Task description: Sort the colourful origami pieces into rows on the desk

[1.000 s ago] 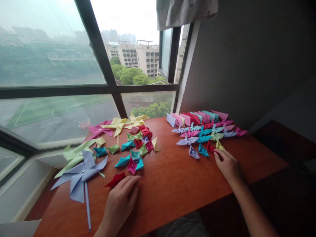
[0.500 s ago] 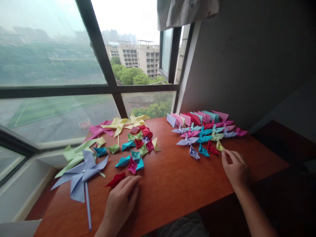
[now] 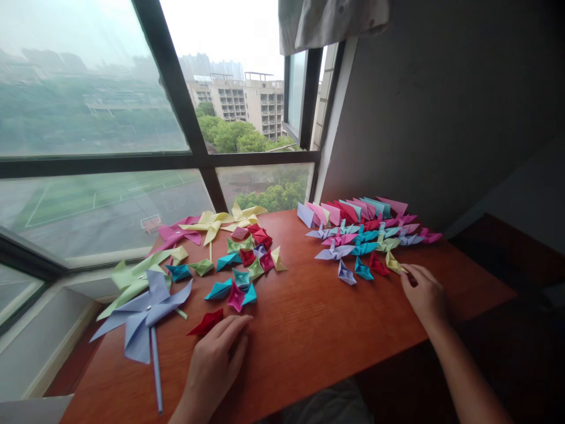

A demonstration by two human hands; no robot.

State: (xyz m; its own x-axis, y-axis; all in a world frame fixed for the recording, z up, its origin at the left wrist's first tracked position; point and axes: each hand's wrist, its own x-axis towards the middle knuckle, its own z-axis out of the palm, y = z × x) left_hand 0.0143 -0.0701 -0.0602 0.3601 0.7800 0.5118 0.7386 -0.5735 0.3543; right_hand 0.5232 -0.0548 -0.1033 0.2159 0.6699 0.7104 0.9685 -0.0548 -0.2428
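Note:
My right hand (image 3: 424,295) pinches the near right tip of a yellow paper boat (image 3: 394,262), which stands at the end of a short row. Beside it in that row are a red paper boat (image 3: 378,265), a blue paper boat (image 3: 364,270) and a lavender paper boat (image 3: 346,273). On the left, my left hand (image 3: 218,352) rests on the table, fingers extended and holding nothing. Its knuckles lie just next to another red paper boat (image 3: 206,323). A magenta paper boat (image 3: 236,297) sits a little beyond those fingers.
Folded paper cranes (image 3: 366,235) stand in rows behind the right-hand boats, with upright folded papers (image 3: 348,211) behind them. Loose paper boats cluster at left centre. Paper pinwheels, including a lavender pinwheel (image 3: 145,315), lie along the window side of the wooden table (image 3: 300,330).
My right hand has shifted slightly right, and the yellow boat's near tip now extends toward its fingertips. The left hand has stayed in place.

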